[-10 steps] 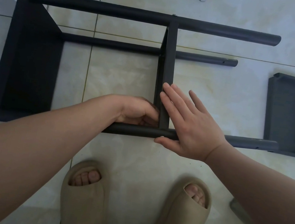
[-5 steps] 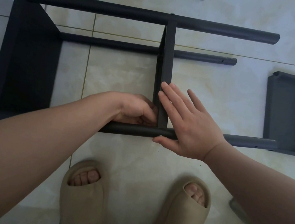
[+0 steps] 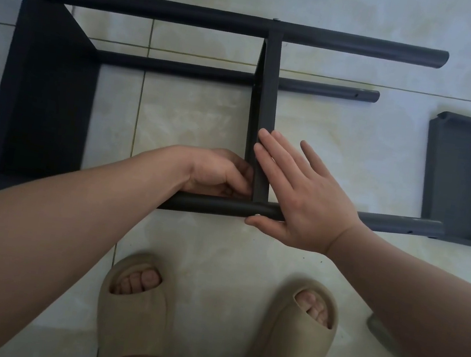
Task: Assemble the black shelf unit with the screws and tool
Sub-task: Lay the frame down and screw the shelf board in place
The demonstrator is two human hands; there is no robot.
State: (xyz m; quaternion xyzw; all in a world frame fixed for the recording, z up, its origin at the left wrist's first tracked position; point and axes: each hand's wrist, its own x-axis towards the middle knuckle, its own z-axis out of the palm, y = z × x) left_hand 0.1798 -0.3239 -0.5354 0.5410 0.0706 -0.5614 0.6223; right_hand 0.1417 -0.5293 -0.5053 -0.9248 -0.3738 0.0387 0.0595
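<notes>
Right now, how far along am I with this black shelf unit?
Done: the end shelf looks screwed on. In hand: the middle shelf, right hand flat against it, left hand curled at its joint with the near pole, where a screw sits. Left: the loose shelf on the floor by the near pole's bare end.

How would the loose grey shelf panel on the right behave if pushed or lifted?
The shelf panel looks stiff, with folded rims, so it probably won't flex. Lying flat on glossy floor tiles, it would likely slide, not roll or tip.
</notes>
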